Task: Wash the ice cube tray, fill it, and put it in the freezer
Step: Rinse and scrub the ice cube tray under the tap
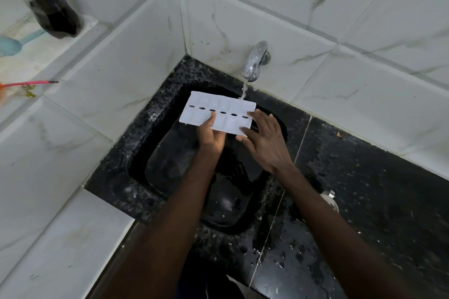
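Tray [220, 110] white, held flat-ish over black sink [170, 153], far right corner under running tap [254, 60]. Water stream [244, 91] hitting tray's far edge near right end. Row of dark oval slots along tray's middle, cells on both sides.

Left hand [211, 133] gripping tray's near edge from below, thumb on top, reaching to one of the centre slots. Right hand [263, 139] open, fingers spread flat over tray's near right corner, pressing on top surface; not clenched, no clear wrap around edge.

Sink basin wet, set into speckled black counter [364, 189]. Droplets scattered on counter near lower middle. Small metal object [329, 198] on counter just right of right forearm, mostly hidden, can't tell what.

White marble-look tiles [315, 7] on both walls, meeting in corner behind sink. Ledge [36, 43] upper left: dark-bottomed bottle [56, 16] with blue Pepsi label at frame top, pale blue scoop-like item [9, 45] beside it, cut by frame edge. Pink rod [31, 83] with dark tip lower on left, sticking in from frame edge.
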